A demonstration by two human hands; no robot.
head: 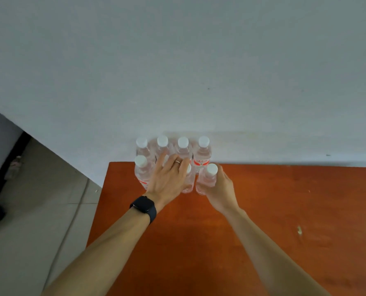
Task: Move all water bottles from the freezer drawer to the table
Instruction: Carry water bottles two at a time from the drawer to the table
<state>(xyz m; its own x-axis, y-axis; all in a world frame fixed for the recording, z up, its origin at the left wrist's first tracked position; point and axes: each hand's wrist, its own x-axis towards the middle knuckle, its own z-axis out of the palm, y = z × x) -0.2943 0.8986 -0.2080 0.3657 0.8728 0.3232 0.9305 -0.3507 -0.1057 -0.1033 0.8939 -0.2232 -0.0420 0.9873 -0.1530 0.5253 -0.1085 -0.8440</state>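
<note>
Water bottles of clear plastic, with white caps and red labels, stand upright in a tight cluster at the far left corner of the orange-brown wooden table, none of them in a drawer.

Nearest the camera, two bare forearms reach forward over the table. The left wrist wears a black smartwatch. The left hand, with a ring on one finger, lies over the front row, its fingers straight and spread, grasping nothing. Its thumb side is against the front middle bottle, whose cap is half hidden behind the hand. The right hand grips the front right bottle, its fingers curled round the clear body below the cap. This bottle stands just beside the front middle bottle. On the other side of the left hand stands the front left bottle, near the table's left edge.

Behind these, four more bottles form a back row, side by side against the plain white wall. To the left of the table lies a pale tiled floor.
</note>
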